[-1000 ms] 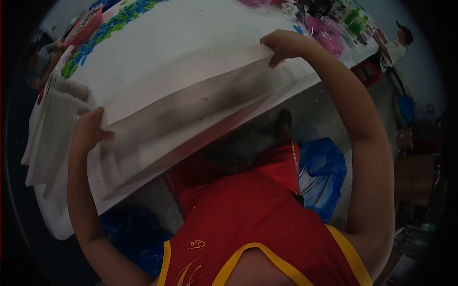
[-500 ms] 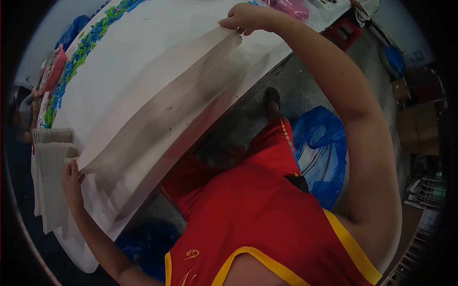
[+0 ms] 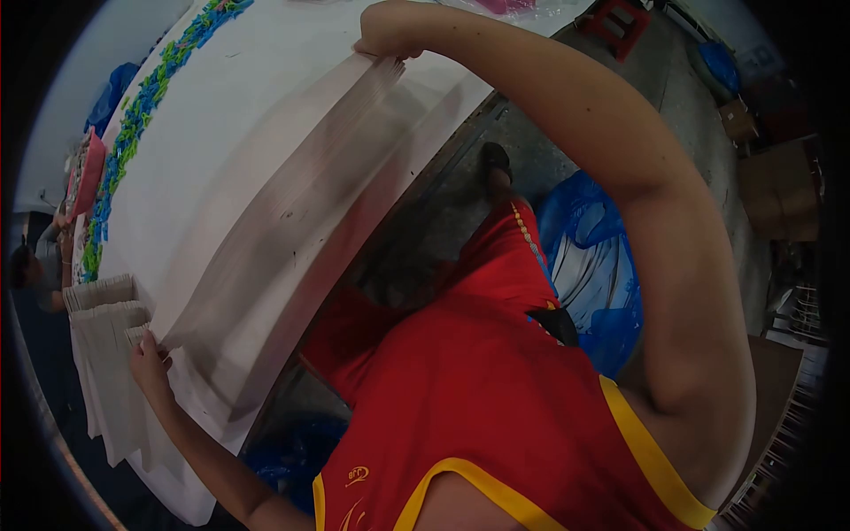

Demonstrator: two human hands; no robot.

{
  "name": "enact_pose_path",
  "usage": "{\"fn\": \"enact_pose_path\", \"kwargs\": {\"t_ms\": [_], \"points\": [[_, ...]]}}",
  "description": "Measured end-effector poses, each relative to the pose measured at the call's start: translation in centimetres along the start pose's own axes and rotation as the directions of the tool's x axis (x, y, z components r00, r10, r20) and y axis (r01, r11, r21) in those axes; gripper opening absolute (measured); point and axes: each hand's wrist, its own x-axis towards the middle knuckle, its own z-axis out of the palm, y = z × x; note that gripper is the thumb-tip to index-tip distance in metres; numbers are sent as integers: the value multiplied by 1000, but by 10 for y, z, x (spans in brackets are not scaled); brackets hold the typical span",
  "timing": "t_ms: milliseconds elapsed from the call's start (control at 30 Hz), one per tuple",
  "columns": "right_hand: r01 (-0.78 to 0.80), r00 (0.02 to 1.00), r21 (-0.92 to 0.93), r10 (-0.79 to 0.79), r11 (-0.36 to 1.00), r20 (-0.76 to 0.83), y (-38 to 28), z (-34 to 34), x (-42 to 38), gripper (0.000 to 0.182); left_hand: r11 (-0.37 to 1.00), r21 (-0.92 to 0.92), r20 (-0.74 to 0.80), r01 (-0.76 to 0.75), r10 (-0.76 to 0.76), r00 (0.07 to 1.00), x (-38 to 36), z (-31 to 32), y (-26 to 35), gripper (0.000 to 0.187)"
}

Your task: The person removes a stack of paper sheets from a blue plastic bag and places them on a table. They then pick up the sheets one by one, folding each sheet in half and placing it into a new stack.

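A long stack of thin white sheets (image 3: 283, 217) lies across the white table (image 3: 212, 106), its middle bowed. My left hand (image 3: 150, 358) pinches the near-left end of the sheets, beside folded white stacks (image 3: 111, 310) that hang over the table's edge. At the far end, my right hand (image 3: 390, 35) grips the sheets' other end, where their edges are fanned in thin layers. Its fingers are partly hidden behind the wrist and the back of the hand.
A band of blue and green pieces (image 3: 146, 111) runs along the table's far edge, near a pink basket (image 3: 87, 173). Another person (image 3: 44, 257) is at the far left. A blue bag (image 3: 589, 265) and red stool (image 3: 615, 26) stand on the floor.
My right hand has moved left in view with its end of the sheets. My left hand appears slightly lower and further right. The sheets bow more, and the whole view has shifted.
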Motion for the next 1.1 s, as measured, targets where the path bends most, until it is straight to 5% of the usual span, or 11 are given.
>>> {"fn": "enact_pose_path", "kwargs": {"t_ms": [233, 433, 567, 1100], "points": [[-11, 1000, 17, 11, 1000, 2, 1, 1, -2, 58, 998, -60, 92, -12, 17, 996, 18, -7, -19, 42], [-21, 1000, 27, 20, 999, 5, 7, 0, 0, 57, 999, 44, -31, -11, 12, 999, 0, 1, 4, 41], [-27, 1000, 34, 27, 999, 9, 7, 1, -1, 57, 998, 67, 18, -13, 12, 1000, 16, -5, -8, 40], [-47, 999, 41, 47, 998, 10, 9, 5, 4, 54, 978, -172, 175, 114, -84, 981, 14, -11, -13, 34]]}}
